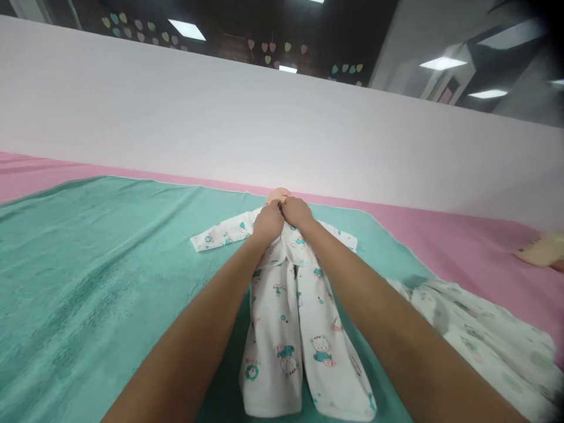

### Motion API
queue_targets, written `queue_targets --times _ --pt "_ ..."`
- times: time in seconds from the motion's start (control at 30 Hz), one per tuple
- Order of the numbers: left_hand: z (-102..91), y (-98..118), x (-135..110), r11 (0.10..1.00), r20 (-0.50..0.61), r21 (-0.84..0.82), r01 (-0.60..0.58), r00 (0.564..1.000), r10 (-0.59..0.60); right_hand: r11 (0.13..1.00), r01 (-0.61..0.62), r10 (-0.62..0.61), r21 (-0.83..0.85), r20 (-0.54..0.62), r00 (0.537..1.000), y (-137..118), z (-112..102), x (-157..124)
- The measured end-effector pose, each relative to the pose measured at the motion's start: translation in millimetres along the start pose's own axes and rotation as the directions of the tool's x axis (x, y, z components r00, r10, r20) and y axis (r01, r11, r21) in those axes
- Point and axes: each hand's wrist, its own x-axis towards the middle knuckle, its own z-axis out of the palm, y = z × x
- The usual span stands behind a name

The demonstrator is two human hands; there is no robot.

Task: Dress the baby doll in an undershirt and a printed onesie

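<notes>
A baby doll lies on its back on a teal blanket (97,276), dressed in a white printed shirt (220,235) and matching white trousers (286,335). Only the top of the doll's head (278,193) shows beyond my hands. My left hand (268,222) and my right hand (296,212) meet at the shirt's neckline, both with fingers closed, pinching the fabric at the collar. The shirt's sleeves spread out to either side.
A second white printed garment (476,341) lies crumpled on the right of the blanket. The blanket rests on a pink surface (462,241). A white partition wall (220,117) rises behind. A beige object (544,249) sits at the far right edge.
</notes>
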Motion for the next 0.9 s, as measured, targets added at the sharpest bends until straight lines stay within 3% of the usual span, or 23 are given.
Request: queue_targets --times 0.13,0.23,0.4,0.5,0.63,0.8,0.9 --pt "1.8 0 -3 0.988 0.012 0.103 -0.117 0.993 0.116 0.996 -0.090 0.092 0.024 -0.081 0.992 9 6 -10" --pt "1.9 0 -8 0.986 -0.027 0.028 -0.162 0.986 0.163 0.993 -0.107 0.114 0.058 -0.144 0.983 10 5 -30" --pt "-4.6 -5 -26 0.979 -0.077 -0.186 -0.077 0.995 0.064 0.998 0.004 0.006 0.065 -0.159 0.987 -1 -2 -79" --pt "-7.5 -14 -36 0.958 -0.079 -0.265 -0.107 0.993 0.089 0.998 0.063 -0.064 -0.014 -0.123 0.990 -12 -5 -95" --pt "-7.9 -24 -39 0.951 -0.078 -0.218 -0.220 0.975 0.207 0.995 0.087 -0.081 0.043 -0.113 0.990 -16 -8 -93" --pt "-4.8 -28 -35 0.934 -0.059 -0.049 -0.355 0.934 0.352 0.963 0.213 -0.201 0.165 -0.088 0.976 6 -16 -85" --pt "-5.0 -25 -34 0.930 -0.027 0.023 -0.366 0.930 0.367 0.948 0.221 -0.209 0.228 -0.074 0.975 16 -17 -82"
